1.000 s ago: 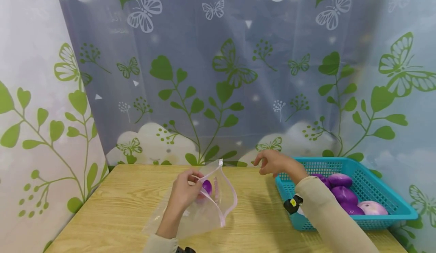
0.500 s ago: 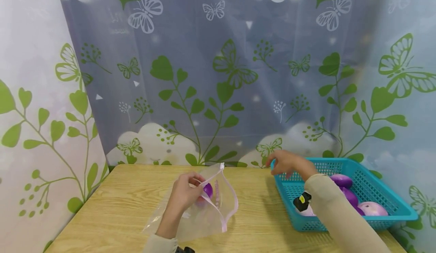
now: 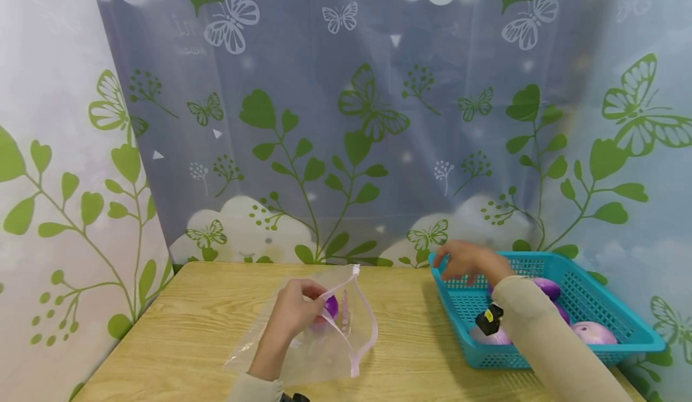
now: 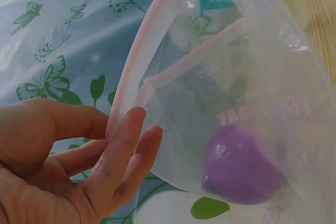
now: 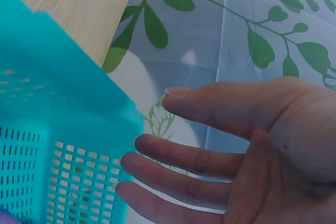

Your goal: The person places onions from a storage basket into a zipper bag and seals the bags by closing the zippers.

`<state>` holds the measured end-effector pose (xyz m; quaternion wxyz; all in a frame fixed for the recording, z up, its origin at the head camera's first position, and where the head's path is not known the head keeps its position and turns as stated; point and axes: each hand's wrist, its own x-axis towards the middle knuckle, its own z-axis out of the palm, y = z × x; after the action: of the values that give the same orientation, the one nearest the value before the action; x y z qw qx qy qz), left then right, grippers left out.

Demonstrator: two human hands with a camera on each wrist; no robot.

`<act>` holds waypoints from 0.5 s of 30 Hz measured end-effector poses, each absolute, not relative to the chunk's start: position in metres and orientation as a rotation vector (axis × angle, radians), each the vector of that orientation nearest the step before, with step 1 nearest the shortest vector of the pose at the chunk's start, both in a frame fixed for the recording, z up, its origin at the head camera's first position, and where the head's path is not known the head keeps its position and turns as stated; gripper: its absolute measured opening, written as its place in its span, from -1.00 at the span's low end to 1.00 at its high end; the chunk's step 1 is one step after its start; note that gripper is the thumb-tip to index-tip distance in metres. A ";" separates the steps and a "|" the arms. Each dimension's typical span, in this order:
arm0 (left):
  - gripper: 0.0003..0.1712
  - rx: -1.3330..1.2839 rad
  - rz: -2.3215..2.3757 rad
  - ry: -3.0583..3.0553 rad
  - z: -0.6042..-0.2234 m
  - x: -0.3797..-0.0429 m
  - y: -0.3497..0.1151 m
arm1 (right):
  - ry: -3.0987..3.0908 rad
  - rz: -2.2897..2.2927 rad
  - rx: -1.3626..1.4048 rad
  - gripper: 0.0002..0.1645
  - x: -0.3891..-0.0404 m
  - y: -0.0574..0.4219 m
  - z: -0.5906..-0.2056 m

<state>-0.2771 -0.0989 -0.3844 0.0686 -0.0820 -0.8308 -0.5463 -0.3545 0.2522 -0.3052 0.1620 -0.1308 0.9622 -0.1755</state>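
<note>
My left hand pinches the pink zip edge of a clear zip-lock bag between thumb and fingers. The bag's mouth gapes to the right. Inside it lies one shiny purple onion, rounded with a pointed tip. Over the far left corner of a turquoise basket hovers my right hand, its palm bare in the right wrist view and its fingers loosely spread. Several purple onions and paler ones lie in the basket, partly hidden by my right forearm.
Bag and basket stand on a light wooden table, the basket at its right side. A printed curtain with leaves and butterflies hangs right behind the table's far edge.
My right hand has moved right, from beside the basket to above its far left corner. My left hand keeps hold of the bag, which has shifted slightly downward in view.
</note>
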 end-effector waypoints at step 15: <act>-0.84 -0.279 -1.587 -2.544 -0.382 -0.274 -0.098 | 2.750 -0.371 -0.235 -0.54 -0.359 0.281 -0.308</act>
<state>-0.2741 -0.0981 -0.3823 0.0652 -0.0925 -0.8430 -0.5259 -0.3586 0.2813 -0.3079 0.1776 -0.0832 0.9718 -0.1312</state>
